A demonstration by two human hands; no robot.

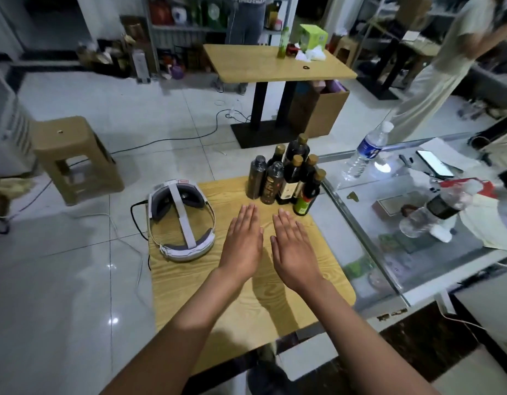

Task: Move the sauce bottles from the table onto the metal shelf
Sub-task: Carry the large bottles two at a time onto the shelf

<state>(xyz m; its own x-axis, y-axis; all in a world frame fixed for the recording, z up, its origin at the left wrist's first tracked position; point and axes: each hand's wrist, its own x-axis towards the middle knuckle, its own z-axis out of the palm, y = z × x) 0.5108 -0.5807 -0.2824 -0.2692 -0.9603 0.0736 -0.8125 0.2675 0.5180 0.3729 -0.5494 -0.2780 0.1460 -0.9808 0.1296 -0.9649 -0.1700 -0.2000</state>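
Note:
Several dark sauce bottles (pixel 286 178) with gold or black caps stand clustered at the far edge of a small wooden table (pixel 246 303). My left hand (pixel 243 238) and my right hand (pixel 295 243) lie flat, palms down, side by side over the table's middle, just short of the bottles. Both hands hold nothing and their fingers are straight. A metal shelf (pixel 186 28) holding boxes and bottles stands against the back wall, across the floor.
A white headset (pixel 181 220) with a cable lies at the table's left edge. A glass counter (pixel 389 252) on the right carries water bottles (pixel 366 151), a phone and papers. A brown stool (pixel 72 158), another table (pixel 275 64), floor cables and two standing people lie beyond.

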